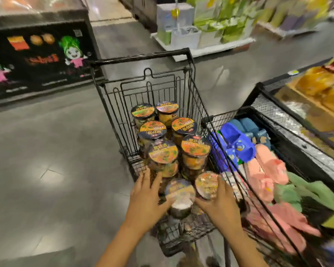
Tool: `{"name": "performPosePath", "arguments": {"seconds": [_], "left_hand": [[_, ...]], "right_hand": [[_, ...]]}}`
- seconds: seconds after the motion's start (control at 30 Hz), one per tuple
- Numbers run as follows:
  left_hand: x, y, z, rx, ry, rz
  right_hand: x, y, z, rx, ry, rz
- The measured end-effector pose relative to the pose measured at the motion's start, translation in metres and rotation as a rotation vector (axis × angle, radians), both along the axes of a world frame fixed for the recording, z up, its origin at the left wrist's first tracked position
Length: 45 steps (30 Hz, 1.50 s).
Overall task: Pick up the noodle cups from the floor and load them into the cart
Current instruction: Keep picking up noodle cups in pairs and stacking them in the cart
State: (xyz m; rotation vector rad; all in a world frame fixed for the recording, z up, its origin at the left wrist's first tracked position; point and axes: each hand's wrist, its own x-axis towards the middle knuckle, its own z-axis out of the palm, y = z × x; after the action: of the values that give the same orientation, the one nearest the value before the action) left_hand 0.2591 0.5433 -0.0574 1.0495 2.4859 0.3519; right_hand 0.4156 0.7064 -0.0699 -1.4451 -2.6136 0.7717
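Eight cups [195, 145] showing in cart [108, 105]; lower centre, left hand [145, 193] flat against one, right hand [218, 201] gripping another; none on visible floor [46, 151]

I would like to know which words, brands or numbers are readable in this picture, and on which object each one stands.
Noodle cup lids: large printed characters, too blurred to read.
Black display panel: orange lettering and small white lines, too blurred to read.
Yellow shelf tag: too small to read.
No text can be quoted with confidence.
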Motion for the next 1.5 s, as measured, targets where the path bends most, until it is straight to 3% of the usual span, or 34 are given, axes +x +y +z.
{"name": "performPosePath", "arguments": {"seconds": [0.2,0.4,0.57,0.8,1.03,1.3,1.5], "left_hand": [[0.047,-0.064,0.002,-0.074,-0.004,-0.122],[0.102,-0.082,0.002,-0.140,-0.032,-0.246],[0.136,-0.082,0.000,-0.178,0.066,-0.390],[0.208,-0.076,0.000,-0.228,0.153,-0.631],[0.359,-0.079,-0.014,-0.283,0.195,-0.962],[0.515,-0.118,-0.009,-0.204,0.208,-1.142],[0.577,-0.141,-0.022,-0.190,0.236,-1.211]], "right_hand": [[0.067,-0.079,0.000,-0.093,-0.050,-0.083],[0.147,-0.124,0.000,-0.050,-0.274,-0.120],[0.205,-0.151,-0.004,-0.033,-0.380,-0.245],[0.286,-0.184,-0.012,-0.133,-0.307,-0.437],[0.434,-0.268,-0.034,-0.199,-0.260,-0.749],[0.615,-0.380,-0.031,-0.173,-0.261,-1.071],[0.674,-0.443,-0.034,-0.200,-0.243,-1.213]]}}
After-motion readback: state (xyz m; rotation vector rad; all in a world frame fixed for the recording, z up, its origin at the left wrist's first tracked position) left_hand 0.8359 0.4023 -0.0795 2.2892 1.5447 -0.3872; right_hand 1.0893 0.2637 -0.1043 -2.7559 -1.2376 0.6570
